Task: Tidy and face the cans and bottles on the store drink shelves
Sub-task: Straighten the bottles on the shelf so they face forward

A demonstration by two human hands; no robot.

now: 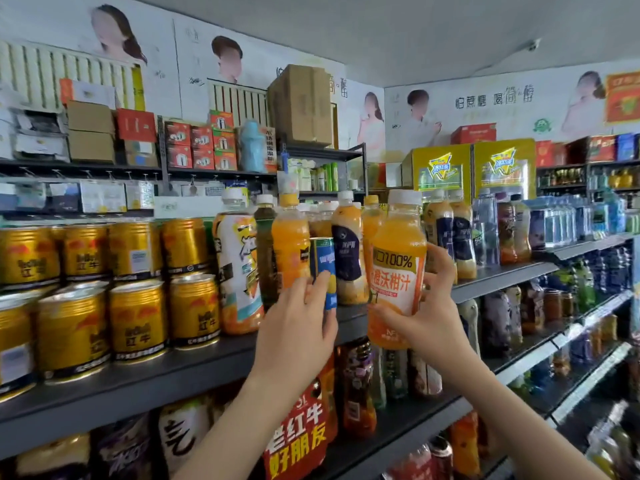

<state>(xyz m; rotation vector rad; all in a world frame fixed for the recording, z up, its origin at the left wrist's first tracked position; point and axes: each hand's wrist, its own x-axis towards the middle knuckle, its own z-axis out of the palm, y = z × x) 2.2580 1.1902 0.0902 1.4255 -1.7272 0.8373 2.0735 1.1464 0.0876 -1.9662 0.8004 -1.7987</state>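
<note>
Orange juice bottle (396, 271) sat gripped in my right hand (433, 306), label facing out for reading (my guess), while my left hand (298, 327) held a blue can (323, 265).

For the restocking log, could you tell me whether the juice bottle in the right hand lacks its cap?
No, the juice bottle in the right hand has its white cap on.
</note>
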